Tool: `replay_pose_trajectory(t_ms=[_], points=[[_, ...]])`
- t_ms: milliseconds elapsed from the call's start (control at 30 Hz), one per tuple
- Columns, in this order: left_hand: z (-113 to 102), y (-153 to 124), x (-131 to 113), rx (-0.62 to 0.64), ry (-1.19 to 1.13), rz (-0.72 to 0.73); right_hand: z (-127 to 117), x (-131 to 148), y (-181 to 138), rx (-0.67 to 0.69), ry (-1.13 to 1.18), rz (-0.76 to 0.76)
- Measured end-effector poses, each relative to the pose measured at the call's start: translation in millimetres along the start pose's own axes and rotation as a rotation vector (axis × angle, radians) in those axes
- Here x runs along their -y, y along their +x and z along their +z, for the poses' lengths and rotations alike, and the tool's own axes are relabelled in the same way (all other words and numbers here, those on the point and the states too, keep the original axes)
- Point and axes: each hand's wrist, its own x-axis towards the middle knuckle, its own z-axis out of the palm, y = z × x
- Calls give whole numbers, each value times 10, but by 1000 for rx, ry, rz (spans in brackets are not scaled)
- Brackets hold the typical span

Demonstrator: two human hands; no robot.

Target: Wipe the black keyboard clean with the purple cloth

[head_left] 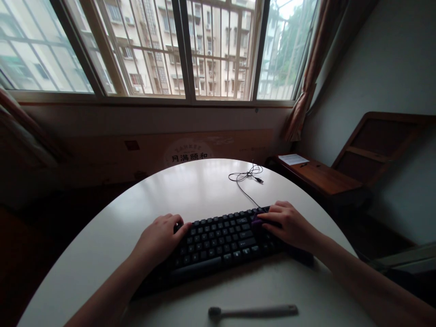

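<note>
A black keyboard [221, 240] lies on the round white desk [190, 190], near the front edge and turned a little, its right end further from the person than its left. Both hands are on it.

The left hand [160, 238] sits at the keyboard's left end, palm down, fingers bent over the outer keys and the edge. Whether it grips the end or only rests there cannot be told. The right hand [289, 225] lies over the right part of the keyboard with fingers stretched out and loose, closed around nothing. Its fingertips touch a small purple piece [256, 221] among the keys; whether that is a keycap or something else is too small to make out.

A thin black cable [247, 175] runs from the keyboard's back edge towards the far side of the desk and ends in a loose tangle with a plug. A grey brush [254, 312] lies flat just in front of the keyboard, apart from both hands, bristles to the left.

Behind the desk a flat cardboard box [163, 152] with print leans under the barred window [184, 45]. To the right hangs a curtain [308, 72], and beneath it stands a low wooden table [323, 178] with a sheet of paper [293, 159] on it.
</note>
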Motion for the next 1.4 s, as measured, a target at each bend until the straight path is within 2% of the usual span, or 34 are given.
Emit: replay_pose_trajectory(t_ms=[233, 433, 633, 867, 1133, 1400], points=[[-10, 5, -7, 14, -9, 9, -35, -29, -7, -11, -10, -17], [-15, -1, -3, 4, -33, 5, -43, 9, -15, -259, -66, 21], [2, 9, 14, 5, -13, 9, -10, 40, -5, -103, -4, -43], [11, 19, 24, 9, -16, 12, -54, 27, -9, -84, -33, -18], [-4, 11, -3, -1, -19, 4, 32, 60, 17, -62, -56, 6], [7, 22, 4, -3, -21, 4, -38, 49, 8, -28, -30, -6]])
